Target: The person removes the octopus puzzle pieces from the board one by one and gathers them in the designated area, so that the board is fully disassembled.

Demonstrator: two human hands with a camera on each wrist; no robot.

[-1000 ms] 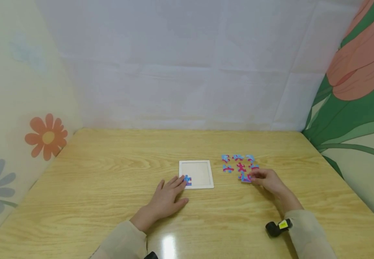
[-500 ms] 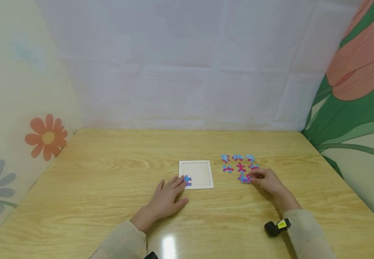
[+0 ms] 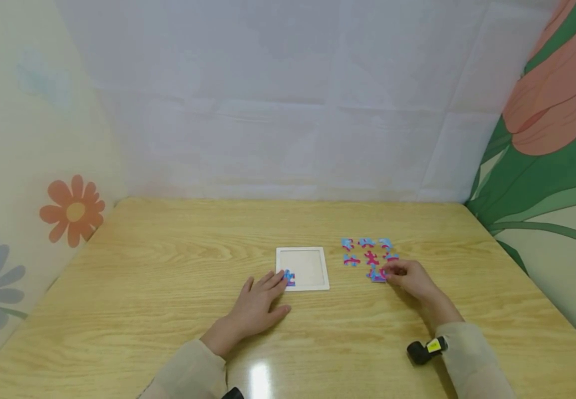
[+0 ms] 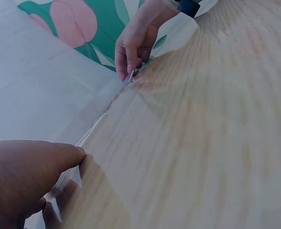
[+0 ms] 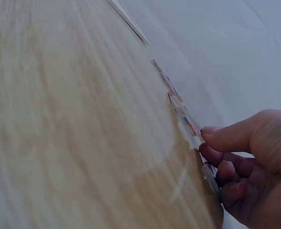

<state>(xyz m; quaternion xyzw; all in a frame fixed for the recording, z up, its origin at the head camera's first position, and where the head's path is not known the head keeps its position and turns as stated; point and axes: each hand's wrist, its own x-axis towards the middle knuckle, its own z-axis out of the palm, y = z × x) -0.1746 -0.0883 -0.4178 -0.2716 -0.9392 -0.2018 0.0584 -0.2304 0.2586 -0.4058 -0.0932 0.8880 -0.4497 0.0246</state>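
Note:
A white square puzzle tray lies mid-table. One blue and purple jigsaw piece sits in its near left corner. My left hand lies flat beside the tray, its outstretched fingertips resting on that corner and partly hiding the piece. To the right, my right hand pinches a purple and blue jigsaw piece between thumb and forefinger, at the near side of the group. In the right wrist view the thumb and forefinger meet at the edge of a piece. The fingers hide part of the held piece.
Several loose jigsaw pieces in blue and red, among them a red middle piece, lie in rows right of the tray. Wooden table surrounds them. A white cloth hangs behind the table's far edge, with flower-patterned cloths at both sides.
My right hand and the piece it pinches have shifted very slightly left and toward me. My left hand, the tray and the loose pieces have not visibly moved.

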